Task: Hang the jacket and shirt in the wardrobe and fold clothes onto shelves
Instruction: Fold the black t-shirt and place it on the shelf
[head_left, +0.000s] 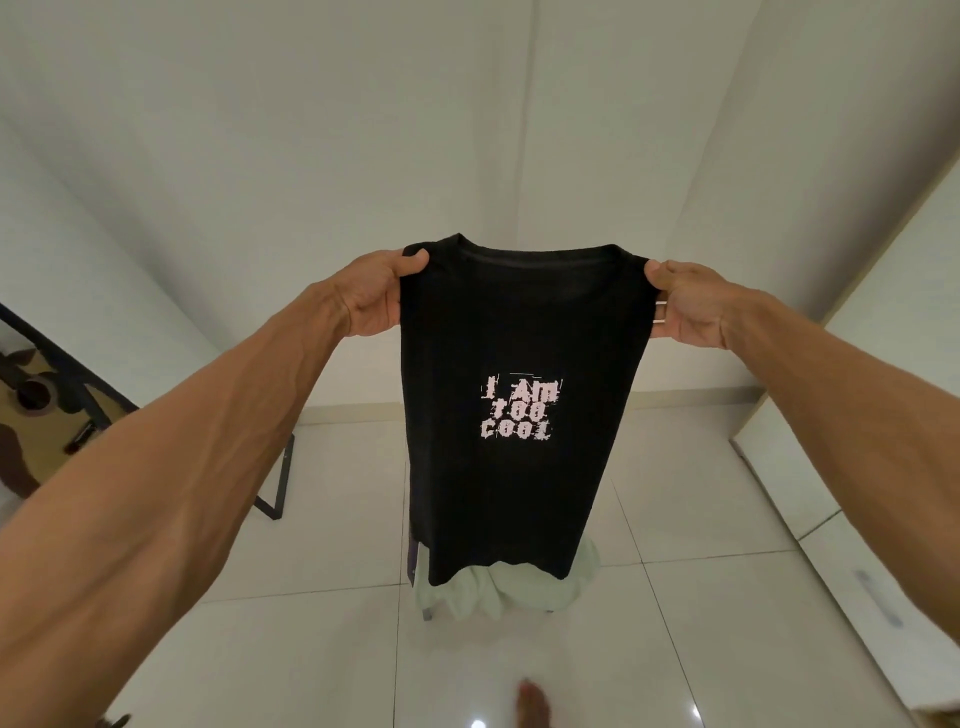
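Nearest, a bare foot (532, 701) stands on the glossy tiled floor (727, 649). A little farther out lies a pale green garment (519, 592), heaped on some low support that is mostly hidden. The hem of the black T-shirt (519, 493) hangs just in front of this heap.

The T-shirt is held up in mid-air at the centre of the scene, with its printed front facing the person. It hangs as one narrow panel and its sleeves are out of sight. The left hand (379, 296) pinches the left shoulder and the right hand (691, 306) pinches the right. The hands are well apart, with thumbs on the near face and fingers behind the cloth.

The T-shirt looks light, soft and quite limp. It will sag wherever it is not held, but it should not slip or come to harm. The shoulder seams beside the collar are the sound places to hold it. For folding, a second hold lower down near the hem would probably be needed.

Farther left, a guitar (36, 410) shows beside a black frame (275, 478). At the right stands a tall white unit (883, 364), possibly the wardrobe, with a plain wall (363, 130) beyond.
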